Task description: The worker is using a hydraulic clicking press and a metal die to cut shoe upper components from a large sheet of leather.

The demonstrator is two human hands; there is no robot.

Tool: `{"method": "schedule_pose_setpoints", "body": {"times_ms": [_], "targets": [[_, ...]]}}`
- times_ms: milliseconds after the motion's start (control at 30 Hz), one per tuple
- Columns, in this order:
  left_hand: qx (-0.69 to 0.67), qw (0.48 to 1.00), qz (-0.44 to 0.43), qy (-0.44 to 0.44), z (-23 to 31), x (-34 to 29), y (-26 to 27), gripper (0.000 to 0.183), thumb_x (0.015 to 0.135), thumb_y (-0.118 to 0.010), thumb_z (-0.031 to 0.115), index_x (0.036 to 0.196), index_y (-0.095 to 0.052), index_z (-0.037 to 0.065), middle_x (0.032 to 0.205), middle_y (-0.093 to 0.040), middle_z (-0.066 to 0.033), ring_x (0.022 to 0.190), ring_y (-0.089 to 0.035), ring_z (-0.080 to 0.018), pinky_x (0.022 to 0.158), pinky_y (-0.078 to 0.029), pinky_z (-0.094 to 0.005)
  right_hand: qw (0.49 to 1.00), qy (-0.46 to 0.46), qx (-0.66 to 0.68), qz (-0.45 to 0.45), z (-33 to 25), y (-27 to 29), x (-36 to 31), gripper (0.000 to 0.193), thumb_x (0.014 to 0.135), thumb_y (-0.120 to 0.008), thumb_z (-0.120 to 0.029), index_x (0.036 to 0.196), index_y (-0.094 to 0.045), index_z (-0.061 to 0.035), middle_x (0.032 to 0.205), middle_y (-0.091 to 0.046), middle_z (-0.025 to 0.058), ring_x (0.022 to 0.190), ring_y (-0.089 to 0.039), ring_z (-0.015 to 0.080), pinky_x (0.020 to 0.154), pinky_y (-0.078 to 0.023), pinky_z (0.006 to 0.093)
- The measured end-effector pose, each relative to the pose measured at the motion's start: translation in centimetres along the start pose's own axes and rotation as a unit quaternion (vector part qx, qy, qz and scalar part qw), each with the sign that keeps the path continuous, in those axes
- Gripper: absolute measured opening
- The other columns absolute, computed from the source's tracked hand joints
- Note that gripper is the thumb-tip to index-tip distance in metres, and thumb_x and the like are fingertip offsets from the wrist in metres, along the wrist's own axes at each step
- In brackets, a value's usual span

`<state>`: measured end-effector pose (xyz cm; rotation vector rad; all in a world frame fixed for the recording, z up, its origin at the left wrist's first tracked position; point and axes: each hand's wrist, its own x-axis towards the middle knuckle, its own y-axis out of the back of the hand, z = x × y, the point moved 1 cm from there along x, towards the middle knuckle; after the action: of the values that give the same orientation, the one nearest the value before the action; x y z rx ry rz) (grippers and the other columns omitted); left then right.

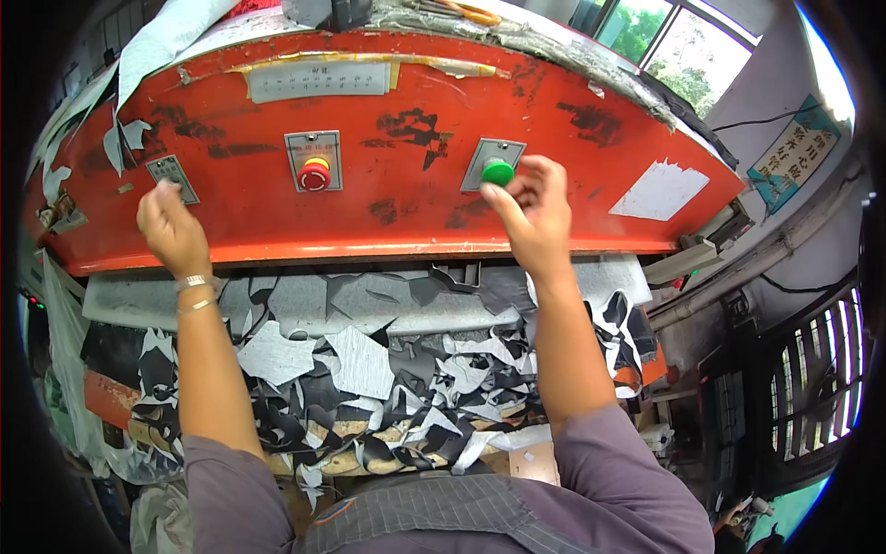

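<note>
On the red machine front (415, 217), my right hand (533, 205) is at a green push button (498, 172) on a metal plate. Its thumb and curled fingers are around the button's lower and right edges. My left hand (173, 226) reaches a similar metal plate (185, 189) at the left, fingers bent and closed together over its middle. Whatever sits beneath those fingertips is hidden. Between my hands is a red stop button with a yellow collar (315, 174). Below lie a pale board (148, 295) and a heap of black and grey-white sheet scraps (360, 360).
A bent metal strip shape (457, 276) rests on the board under the machine's lower edge. Clear plastic sheeting (69, 360) hangs at the left. A metal bracket (688, 261) juts out at the right. Orange-handled scissors (466, 11) lie on top of the machine.
</note>
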<state>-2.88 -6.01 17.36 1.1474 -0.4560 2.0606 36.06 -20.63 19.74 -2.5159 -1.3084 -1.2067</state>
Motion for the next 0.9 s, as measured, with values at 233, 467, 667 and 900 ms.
{"method": "schedule_pose_setpoints", "body": {"times_ms": [233, 467, 667, 900], "targets": [[-0.021, 0.963, -0.268, 0.018, 5.4, -5.9, 9.3, 0.027, 0.096, -0.052, 0.018, 0.076, -0.052, -0.001, 0.071, -0.052, -0.0101, 0.065, -0.048, -0.0183, 0.064, -0.040, -0.0316, 0.999, -0.026, -0.037, -0.014, -3.5, 1.9, -9.3, 0.028, 0.083, -0.072, -0.020, 0.091, -0.051, -0.0034, 0.068, -0.062, 0.0116, 0.061, -0.061, 0.0194, 0.058, -0.048, 0.0308], [-0.070, 0.725, -0.682, -0.068, 17.4, -24.3, 17.3, 0.052, 0.067, -0.080, 0.041, 0.099, -0.065, 0.003, 0.095, -0.063, -0.0126, 0.093, -0.060, -0.0312, 0.083, -0.048, -0.0406, 0.857, 0.068, -0.220, -0.461, -8.0, 2.1, -29.4, 0.046, 0.066, -0.078, -0.032, 0.097, -0.060, -0.0030, 0.092, -0.061, 0.0123, 0.091, -0.060, 0.0309, 0.078, -0.048, 0.0382], [0.010, 0.804, -0.587, -0.097, 18.8, -28.7, 16.8, 0.031, 0.053, -0.070, 0.004, 0.078, -0.053, 0.005, 0.081, -0.052, -0.0138, 0.081, -0.053, -0.0345, 0.072, -0.044, -0.0433, 0.862, 0.076, -0.293, -0.407, -7.3, 1.1, -31.4, 0.036, 0.054, -0.081, -0.021, 0.081, -0.062, -0.0068, 0.084, -0.061, 0.0078, 0.084, -0.060, 0.0247, 0.071, -0.049, 0.0355], [0.032, 0.788, -0.607, -0.098, 19.1, -27.3, 14.9, 0.022, 0.052, -0.065, 0.005, 0.071, -0.054, 0.006, 0.076, -0.052, -0.0135, 0.076, -0.053, -0.0348, 0.071, -0.044, -0.0434, 0.866, 0.085, -0.291, -0.399, -6.2, 1.3, -29.8, 0.018, 0.066, -0.070, -0.018, 0.077, -0.066, -0.0057, 0.078, -0.065, 0.0116, 0.076, -0.064, 0.0267, 0.068, -0.052, 0.0367]]}}
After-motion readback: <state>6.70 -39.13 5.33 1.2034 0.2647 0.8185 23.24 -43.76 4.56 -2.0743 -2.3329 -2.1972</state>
